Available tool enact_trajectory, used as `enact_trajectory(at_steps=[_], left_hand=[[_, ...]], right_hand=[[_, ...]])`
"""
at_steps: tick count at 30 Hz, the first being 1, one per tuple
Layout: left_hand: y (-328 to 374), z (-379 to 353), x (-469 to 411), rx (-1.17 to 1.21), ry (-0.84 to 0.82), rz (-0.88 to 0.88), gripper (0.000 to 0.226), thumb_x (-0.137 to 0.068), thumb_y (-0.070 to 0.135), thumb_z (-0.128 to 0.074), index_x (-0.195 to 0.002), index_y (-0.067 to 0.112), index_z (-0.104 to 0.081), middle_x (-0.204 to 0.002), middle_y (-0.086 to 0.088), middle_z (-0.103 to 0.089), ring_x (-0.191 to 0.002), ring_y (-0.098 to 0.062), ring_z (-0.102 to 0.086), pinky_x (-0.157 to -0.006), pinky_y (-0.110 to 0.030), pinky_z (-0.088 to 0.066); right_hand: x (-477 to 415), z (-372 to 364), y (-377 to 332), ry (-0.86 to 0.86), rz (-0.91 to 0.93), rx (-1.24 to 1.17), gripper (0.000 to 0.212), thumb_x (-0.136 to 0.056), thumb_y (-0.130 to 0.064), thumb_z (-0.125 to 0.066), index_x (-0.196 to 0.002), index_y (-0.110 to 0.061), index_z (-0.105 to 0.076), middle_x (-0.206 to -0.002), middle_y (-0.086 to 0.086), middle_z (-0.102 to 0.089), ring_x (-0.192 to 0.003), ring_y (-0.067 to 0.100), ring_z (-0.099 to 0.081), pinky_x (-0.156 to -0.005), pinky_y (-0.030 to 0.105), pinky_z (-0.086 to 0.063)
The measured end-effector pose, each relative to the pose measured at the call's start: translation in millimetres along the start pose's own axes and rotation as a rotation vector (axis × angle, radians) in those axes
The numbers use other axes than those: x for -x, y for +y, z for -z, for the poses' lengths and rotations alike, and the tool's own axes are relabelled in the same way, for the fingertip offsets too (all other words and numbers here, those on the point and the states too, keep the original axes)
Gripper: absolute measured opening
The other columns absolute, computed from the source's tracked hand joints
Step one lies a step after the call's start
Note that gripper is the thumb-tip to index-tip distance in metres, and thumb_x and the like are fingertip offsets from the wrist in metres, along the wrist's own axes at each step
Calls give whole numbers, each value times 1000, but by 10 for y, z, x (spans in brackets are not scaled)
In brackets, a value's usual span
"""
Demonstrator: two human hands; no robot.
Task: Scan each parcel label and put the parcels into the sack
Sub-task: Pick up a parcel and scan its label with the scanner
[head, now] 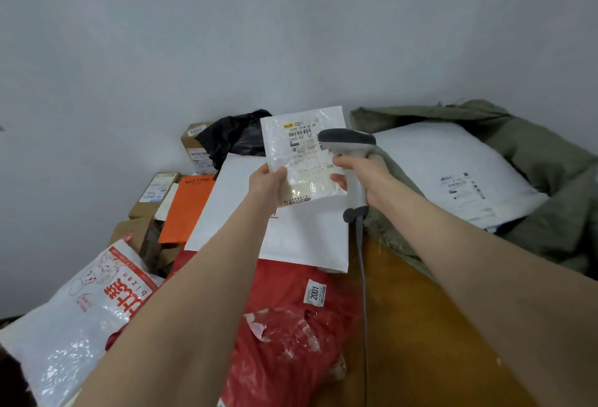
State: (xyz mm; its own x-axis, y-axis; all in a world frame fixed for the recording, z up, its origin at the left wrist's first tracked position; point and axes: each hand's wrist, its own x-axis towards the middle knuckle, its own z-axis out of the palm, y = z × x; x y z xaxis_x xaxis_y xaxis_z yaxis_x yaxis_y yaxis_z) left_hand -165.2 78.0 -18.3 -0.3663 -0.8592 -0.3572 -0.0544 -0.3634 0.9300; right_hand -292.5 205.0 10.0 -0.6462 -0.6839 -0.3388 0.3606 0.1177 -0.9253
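White glossy plastic mailer with red print (81, 309) lies at the far left of the pile, with brown cardboard boxes (145, 199) and a flat orange parcel (187, 212) behind it; I judge all of these to be awaiting a scan. A large flat white envelope (233, 206) rests over a crumpled red plastic bag (291, 325), and a black plastic bag (239, 138) sits against the wall. My left hand (268, 180) pinches the lower left corner of a small white plastic parcel (301, 154), thumb on its face, holding it raised above the pile and upright so that its printed label (304, 138) faces me and the reader. My right hand (362, 173) is curled fully round the handle of a grey-and-white handheld scanner (349, 147), its head aimed left and just beside the label's right edge; whether the trigger is pressed I cannot tell. Its grey cable (364, 277) hangs down across the brown wooden tabletop (404, 309). At the right an olive-green woven sack (534, 154) stands with its mouth open, near the scanning hand, one big white poly mailer (453, 167) already inside, label up.
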Motion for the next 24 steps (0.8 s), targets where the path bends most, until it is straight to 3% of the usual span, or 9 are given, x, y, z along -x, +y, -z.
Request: enact_trajectory(at_steps=[2,6,10,12,15,18,20,22,24], left_hand=[[62,-243,-3,26,-69,-22,29,-92,1,-56,-119,11,-59,-109,-8,-67,-96,-30,-66,-86,-51,-54],[116,-773,58,51,-120,1,39,-90,2,-59,-127,15,-56,-110,-8,-65,-96,-20,-63,-81,-30,-53],[-19,-1140,82,-1,-108,105,32,-92,1,-56,-123,8,-59,-111,-13,-63,-99,-21,-60,-81,-29,-50],[-92,-1251,105,-42,-122,160,16,-94,2,-53,-106,7,-61,-100,-9,-59,-92,-20,-58,-81,-29,-48],[-194,-1383,119,-84,-146,200,12,-94,2,-50,-101,7,-58,-93,-7,-56,-81,-17,-56,-78,-28,-46],[-270,-1471,142,-130,-157,223,17,-95,1,-49,-80,6,-56,-76,-5,-52,-67,-15,-48,-79,-28,-46],[-297,-1477,150,-160,-150,233,20,-95,3,-51,-76,8,-55,-73,-4,-48,-64,-15,-46,-82,-29,-45],[-299,-1446,152,-171,-153,238,8,-94,4,-53,-91,5,-61,-85,-7,-53,-79,-18,-54,-87,-31,-46],[-277,-1378,170,-185,-138,236,22,-94,5,-55,-115,0,-60,-102,-9,-56,-103,-23,-58,-90,-34,-46]], right_hand=[[-33,166,-90,89,73,-40,19,-87,-8,-70,-104,-8,-61,-96,8,-68,-78,18,-69,-71,28,-57],[-127,666,-308,343,157,-239,10,-88,-4,-69,-90,-8,-60,-83,5,-65,-68,13,-63,-63,22,-55],[-252,1269,-303,587,126,-413,19,-88,-4,-66,-78,-12,-52,-77,5,-62,-63,13,-58,-57,23,-50],[-294,1513,-196,645,58,-408,11,-86,-9,-67,-85,-8,-56,-75,4,-62,-62,13,-59,-60,24,-50],[-360,1761,-9,688,-7,-354,20,-86,-12,-67,-103,-6,-60,-72,2,-60,-57,11,-57,-61,23,-52],[-395,1874,111,689,-67,-259,26,-86,-18,-68,-109,-10,-57,-81,0,-60,-70,15,-63,-63,28,-49],[-426,1897,134,695,-124,-168,36,-85,-24,-69,-114,-11,-54,-103,6,-62,-87,23,-65,-74,32,-51],[-445,1860,114,731,-148,-4,39,-83,-29,-69,-114,-11,-54,-127,10,-55,-102,31,-62,-88,38,-51],[-455,1760,71,740,-126,116,34,-83,-29,-70,-109,-12,-55,-136,14,-50,-116,33,-56,-99,44,-46]])
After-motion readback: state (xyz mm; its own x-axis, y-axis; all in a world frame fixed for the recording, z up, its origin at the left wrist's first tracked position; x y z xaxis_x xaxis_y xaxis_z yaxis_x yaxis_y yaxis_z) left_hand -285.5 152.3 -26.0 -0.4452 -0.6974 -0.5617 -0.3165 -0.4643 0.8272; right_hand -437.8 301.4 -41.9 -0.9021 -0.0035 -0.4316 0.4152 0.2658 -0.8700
